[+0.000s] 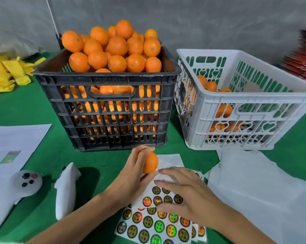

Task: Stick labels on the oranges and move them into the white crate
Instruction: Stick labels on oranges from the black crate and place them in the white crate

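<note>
My left hand grips an orange just in front of the black crate, which is heaped with oranges. My right hand hovers flat, fingers spread, over a sheet of round shiny labels lying on the green table. The white crate stands at the right with a few oranges at its bottom.
White foam sheets lie to the right of the labels. A paper sheet, a white soft toy and a white foam sleeve are on the left. Yellow foam nets pile at the far left.
</note>
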